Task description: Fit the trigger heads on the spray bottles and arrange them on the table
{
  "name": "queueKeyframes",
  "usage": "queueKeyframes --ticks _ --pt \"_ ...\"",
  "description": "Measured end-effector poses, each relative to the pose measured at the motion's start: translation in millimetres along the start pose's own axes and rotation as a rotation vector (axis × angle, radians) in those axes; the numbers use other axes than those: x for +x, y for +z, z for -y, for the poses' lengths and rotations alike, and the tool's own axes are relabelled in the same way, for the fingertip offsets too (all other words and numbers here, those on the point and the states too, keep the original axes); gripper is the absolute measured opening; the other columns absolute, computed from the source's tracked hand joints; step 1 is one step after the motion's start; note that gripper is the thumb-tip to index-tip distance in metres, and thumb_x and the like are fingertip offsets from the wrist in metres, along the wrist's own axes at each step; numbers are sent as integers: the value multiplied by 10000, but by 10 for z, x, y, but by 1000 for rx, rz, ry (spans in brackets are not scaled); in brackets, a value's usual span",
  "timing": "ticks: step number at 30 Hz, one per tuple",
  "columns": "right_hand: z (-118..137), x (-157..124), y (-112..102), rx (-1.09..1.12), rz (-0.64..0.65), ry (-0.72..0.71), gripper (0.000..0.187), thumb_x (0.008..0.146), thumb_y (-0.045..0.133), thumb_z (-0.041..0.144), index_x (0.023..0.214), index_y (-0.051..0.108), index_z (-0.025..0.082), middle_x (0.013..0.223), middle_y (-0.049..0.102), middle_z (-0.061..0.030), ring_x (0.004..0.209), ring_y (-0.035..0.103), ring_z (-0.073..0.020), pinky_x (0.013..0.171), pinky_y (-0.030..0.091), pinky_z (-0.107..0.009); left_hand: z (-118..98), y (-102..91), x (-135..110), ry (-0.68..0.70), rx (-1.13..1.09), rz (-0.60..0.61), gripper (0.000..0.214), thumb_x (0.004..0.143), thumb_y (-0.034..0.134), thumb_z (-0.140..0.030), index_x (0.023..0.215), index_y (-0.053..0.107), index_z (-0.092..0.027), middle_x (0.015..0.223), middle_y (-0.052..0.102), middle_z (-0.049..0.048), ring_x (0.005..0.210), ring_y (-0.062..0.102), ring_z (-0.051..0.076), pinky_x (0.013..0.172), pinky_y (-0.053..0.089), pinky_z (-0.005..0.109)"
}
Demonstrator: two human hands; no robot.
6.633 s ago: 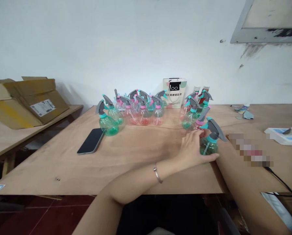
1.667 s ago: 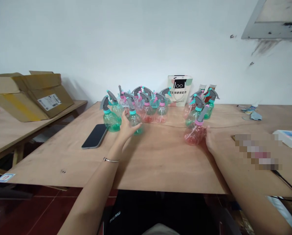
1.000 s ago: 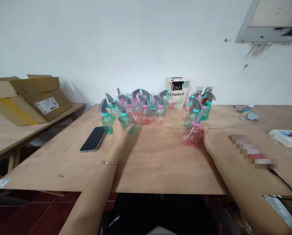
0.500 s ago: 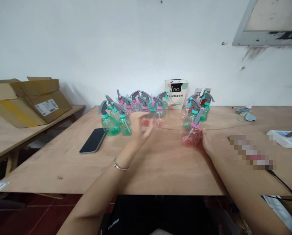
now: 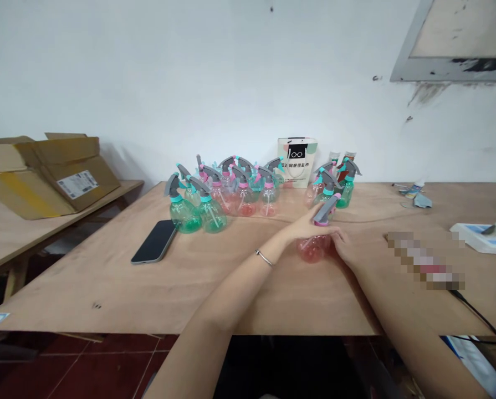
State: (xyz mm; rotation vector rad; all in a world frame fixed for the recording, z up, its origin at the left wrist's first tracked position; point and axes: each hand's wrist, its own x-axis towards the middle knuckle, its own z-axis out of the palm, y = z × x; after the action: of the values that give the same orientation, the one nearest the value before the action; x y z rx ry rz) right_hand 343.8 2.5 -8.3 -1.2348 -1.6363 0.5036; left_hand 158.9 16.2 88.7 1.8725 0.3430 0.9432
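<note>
A small pink spray bottle (image 5: 314, 248) with a grey trigger and pink collar stands on the wooden table (image 5: 231, 266) in front of me. My left hand (image 5: 303, 227) reaches across and wraps around the bottle's left side, just under the collar. My right hand (image 5: 342, 250) cups its right side. A cluster of several green and pink spray bottles (image 5: 223, 191) stands at the back left. A smaller group of spray bottles (image 5: 333, 183) stands just behind the held one.
A black phone (image 5: 154, 241) lies face up left of centre. A white paper bag (image 5: 297, 162) leans on the wall. A cardboard box (image 5: 44, 172) sits on a side table at left. A white device (image 5: 480, 235) and a cable (image 5: 476, 313) lie at right.
My left hand let go of a green bottle placed in the left cluster and swung right onto the pink bottle. My right hand drew the pink bottle slightly nearer.
</note>
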Motion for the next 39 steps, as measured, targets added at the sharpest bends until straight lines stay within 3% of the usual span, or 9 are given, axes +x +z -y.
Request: queueKeyframes --ticks 5,10,14,18,21,26,34,36,39 --pt "71 7 11 104 85 15 547 807 486 723 916 714 238 994 735 -53 972 658 -272 929 506 -426 38 -149 -196 -70 -100 65 547 697 782 -330 1184 609 -150 1136 645 113 1035 611 233 934 450 379" --pt "56 7 27 122 54 25 560 837 441 716 877 712 228 906 727 -63 882 662 -241 846 524 -391 -112 -419 -590 -100 -233 -33 466 715 738 -327 1137 638 -156 1177 651 131 1051 619 248 882 469 350" --pt "31 13 26 131 42 37 579 821 446 737 873 715 228 909 725 -66 857 659 -226 843 524 -387 -233 -719 -885 -94 -488 -83 580 692 694 -321 1245 585 -185 1304 593 146 1187 567 313 869 496 363" --pt "26 17 8 146 28 45 647 797 408 792 860 718 228 893 726 -73 842 659 -228 818 525 -388 -193 -868 -1009 -87 -638 -253 613 686 621 -290 1288 551 -199 1398 531 123 1268 513 296 906 482 341" --pt "15 22 -2 157 11 60 656 796 395 801 857 715 232 886 725 -75 824 659 -224 803 527 -388 -128 -831 -1023 -115 -674 -307 614 678 612 -258 1287 555 -212 1410 524 102 1161 588 240 869 483 292" --pt "8 30 -5 135 16 67 662 787 383 813 843 702 237 870 721 -76 827 660 -225 794 527 -382 -130 -622 -995 -138 -675 -217 624 616 664 -220 1237 598 -210 1269 630 86 767 646 132 762 476 248" --pt "19 19 -7 145 15 82 651 774 409 818 845 713 246 855 712 -60 825 647 -220 813 521 -378 -105 -420 -966 -243 -703 -101 410 592 682 -240 994 674 -158 1104 691 109 673 629 135 685 486 260" --pt "1 19 2 146 5 76 640 784 411 806 854 711 245 852 710 -58 819 647 -216 808 523 -375 -67 -400 -953 -247 -718 -154 386 584 685 -221 963 670 -147 1046 704 96 658 625 129 702 496 274" --pt "-25 24 12 144 -3 67 641 787 406 805 853 707 243 849 710 -60 807 651 -213 797 528 -373 -41 -393 -931 -297 -733 -367 302 545 670 -161 845 651 -142 854 707 35 649 618 125 757 510 307"
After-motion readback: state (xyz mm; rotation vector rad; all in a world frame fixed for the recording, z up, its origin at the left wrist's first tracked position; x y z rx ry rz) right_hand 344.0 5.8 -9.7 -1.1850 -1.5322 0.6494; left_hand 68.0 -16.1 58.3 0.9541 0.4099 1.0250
